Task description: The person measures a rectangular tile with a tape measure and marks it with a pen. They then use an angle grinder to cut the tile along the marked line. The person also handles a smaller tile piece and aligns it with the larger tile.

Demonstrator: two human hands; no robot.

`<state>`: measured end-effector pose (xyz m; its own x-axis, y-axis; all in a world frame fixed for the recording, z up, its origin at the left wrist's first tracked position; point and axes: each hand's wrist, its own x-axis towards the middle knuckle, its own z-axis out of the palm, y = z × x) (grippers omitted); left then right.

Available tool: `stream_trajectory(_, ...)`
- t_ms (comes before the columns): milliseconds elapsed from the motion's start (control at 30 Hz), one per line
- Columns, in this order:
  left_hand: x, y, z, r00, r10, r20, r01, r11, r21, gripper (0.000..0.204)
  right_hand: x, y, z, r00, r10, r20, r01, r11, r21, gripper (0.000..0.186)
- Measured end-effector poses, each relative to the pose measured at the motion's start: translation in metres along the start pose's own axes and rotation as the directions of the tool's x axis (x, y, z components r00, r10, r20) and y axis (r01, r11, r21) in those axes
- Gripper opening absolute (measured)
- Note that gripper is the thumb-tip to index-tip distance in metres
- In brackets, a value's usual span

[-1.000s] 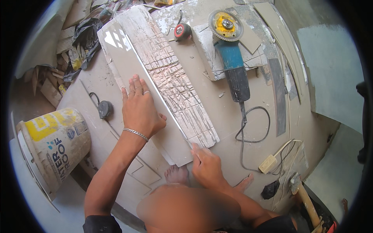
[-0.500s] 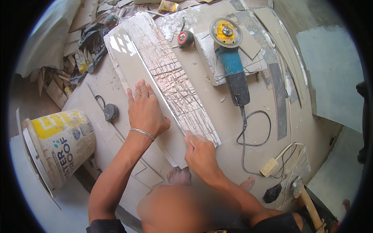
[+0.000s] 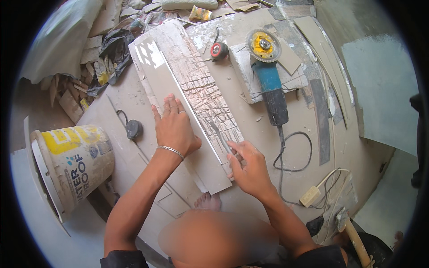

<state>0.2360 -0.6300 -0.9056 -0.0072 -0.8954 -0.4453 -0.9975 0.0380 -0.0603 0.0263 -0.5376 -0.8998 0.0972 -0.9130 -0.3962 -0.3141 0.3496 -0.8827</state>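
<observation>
My left hand [image 3: 173,130] lies flat on a long beige tile strip [image 3: 156,84], fingers stretched out and slightly spread. This strip rests along the left part of a whitish board [image 3: 203,87] whose surface is crossed by many cut lines. A pale edge runs along the strip's right side. Near its lower right end, my right hand [image 3: 251,172] is closed around a slim dark-grey tool [image 3: 217,132]. The tool points away from me over the scored board; its exact kind is unclear, and whether its tip touches cannot be told.
An angle grinder [image 3: 269,76] leans on a white block [image 3: 246,73], beside a tape measure [image 3: 219,51]. Its cord loops right of my hand. A white bucket [image 3: 78,165] lies tilted at left, near a round black object [image 3: 133,129]. Rubble and a black bag [image 3: 117,47] fill the far left.
My right hand has moved right, away from the strip's edge, and the slim grey tool now shows. My left hand stays flat on the strip. The whole view has shifted slightly.
</observation>
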Motion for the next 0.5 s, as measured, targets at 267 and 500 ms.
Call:
stream_trajectory(267, 0.0, -0.002, 0.004, 0.999, 0.013, -0.044, -0.015, 0.999, -0.048, 0.112, -0.021, 0.014, 0.027, 0.984, -0.18, -0.019, 0.167, 0.943, -0.289, 0.036)
stream_trajectory(500, -0.004, -0.003, 0.008, 0.998, 0.026, -0.059, -0.028, 0.999, -0.04, 0.112, -0.025, 0.004, 0.046, 0.991, -0.131, 0.001, 0.124, 0.936, -0.33, 0.042)
